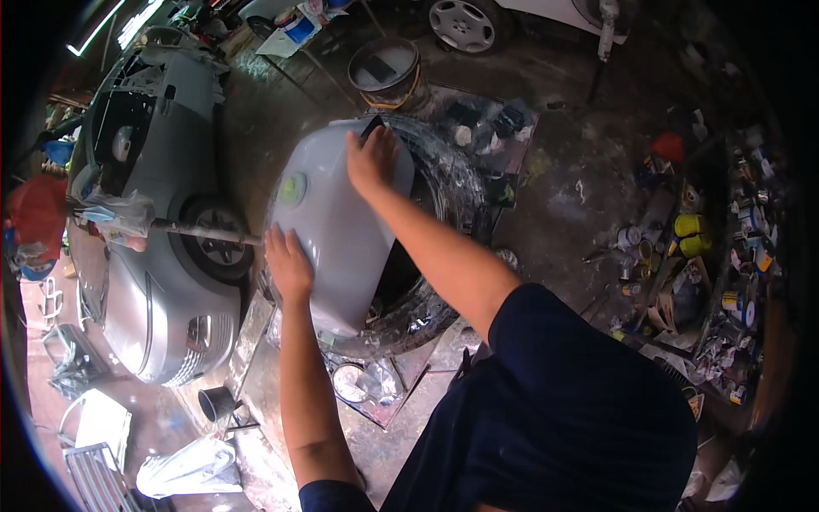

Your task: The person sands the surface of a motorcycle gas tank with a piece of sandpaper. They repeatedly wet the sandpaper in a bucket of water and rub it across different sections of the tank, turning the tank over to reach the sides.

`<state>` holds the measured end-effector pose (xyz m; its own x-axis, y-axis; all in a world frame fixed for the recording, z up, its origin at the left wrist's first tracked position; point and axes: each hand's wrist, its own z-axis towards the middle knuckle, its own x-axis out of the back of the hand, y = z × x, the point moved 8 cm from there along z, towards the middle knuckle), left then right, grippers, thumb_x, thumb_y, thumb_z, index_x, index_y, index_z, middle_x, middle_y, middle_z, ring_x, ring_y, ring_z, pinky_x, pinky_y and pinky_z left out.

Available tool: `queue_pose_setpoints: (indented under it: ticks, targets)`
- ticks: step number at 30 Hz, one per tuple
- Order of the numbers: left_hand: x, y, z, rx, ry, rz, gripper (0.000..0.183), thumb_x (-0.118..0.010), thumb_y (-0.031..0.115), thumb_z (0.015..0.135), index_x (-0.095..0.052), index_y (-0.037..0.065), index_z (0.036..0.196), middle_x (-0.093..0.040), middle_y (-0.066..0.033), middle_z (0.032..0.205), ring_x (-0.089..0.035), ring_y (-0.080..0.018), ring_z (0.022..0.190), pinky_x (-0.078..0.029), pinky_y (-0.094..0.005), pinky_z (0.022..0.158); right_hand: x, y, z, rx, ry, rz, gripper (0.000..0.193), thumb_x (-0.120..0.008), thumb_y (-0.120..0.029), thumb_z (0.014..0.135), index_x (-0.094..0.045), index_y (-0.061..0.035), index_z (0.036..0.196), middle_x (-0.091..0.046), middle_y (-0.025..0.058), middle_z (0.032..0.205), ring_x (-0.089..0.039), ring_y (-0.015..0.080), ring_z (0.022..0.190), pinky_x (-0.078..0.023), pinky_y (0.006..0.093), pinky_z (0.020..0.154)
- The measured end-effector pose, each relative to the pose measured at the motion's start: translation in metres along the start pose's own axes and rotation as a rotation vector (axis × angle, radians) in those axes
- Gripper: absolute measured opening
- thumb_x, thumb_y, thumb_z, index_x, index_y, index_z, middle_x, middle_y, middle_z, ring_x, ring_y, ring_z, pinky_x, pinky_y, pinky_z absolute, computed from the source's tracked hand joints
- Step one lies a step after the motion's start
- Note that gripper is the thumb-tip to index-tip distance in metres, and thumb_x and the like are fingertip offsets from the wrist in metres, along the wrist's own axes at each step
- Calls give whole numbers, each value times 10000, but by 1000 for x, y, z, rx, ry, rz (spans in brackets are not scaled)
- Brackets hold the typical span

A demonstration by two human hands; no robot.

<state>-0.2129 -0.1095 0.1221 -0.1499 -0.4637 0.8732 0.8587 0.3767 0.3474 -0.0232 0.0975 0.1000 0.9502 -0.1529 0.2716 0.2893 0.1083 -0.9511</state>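
Observation:
A smooth grey motorcycle fuel tank (341, 222) with a green round patch (293, 189) on its upper left side lies on a worn black tyre (452, 175). My left hand (290, 264) rests flat against the tank's near left side, fingers stretched out. Toward the tank's far end, my right hand (373, 162) presses a small dark sheet (373, 128), which looks like sandpaper, against the surface. Part of that sheet is hidden under the fingers.
Just beyond the tyre stands a bucket (408, 88) of dark liquid. A silver car (128, 299) occupies the left, and a grey pole (200, 230) reaches toward the tank. Cans and clutter, including a yellow container (693, 235), line the right. A black pot (217, 403) sits at lower left.

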Motion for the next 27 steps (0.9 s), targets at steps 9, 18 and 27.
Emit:
queue_pose_setpoints:
  ticks: [9, 18, 27]
  targets:
    - [0, -17, -3, -131, 26, 111, 523, -361, 329, 1069, -433, -27, 1445, -439, -245, 1484, -365, -419, 1399, -276, -466, 1167, -1, 3, -37, 156, -167, -40, 753, -451, -449, 1010, -283, 92, 1507, -211, 275, 1609, -147, 377, 1523, -91, 521, 1232]
    - [1, -15, -6, -75, 17, 23, 544, -377, 340, 1058, -425, -32, 1452, -423, -287, 1482, -368, -449, 1387, -279, -469, 1162, 18, 35, -133, 413, -150, -40, 723, -475, -403, 1007, -280, 70, 1518, -205, 281, 1608, -159, 430, 1508, -123, 571, 1211]
    - [2, -12, -5, -14, -10, -12, 563, -375, 360, 1057, -411, -15, 1475, -392, -276, 1515, -355, -425, 1409, -265, -452, 1174, 5, 31, -55, 320, -189, -127, 742, -477, -392, 1007, -231, 66, 1537, -122, 266, 1634, -109, 419, 1521, -108, 525, 1229]
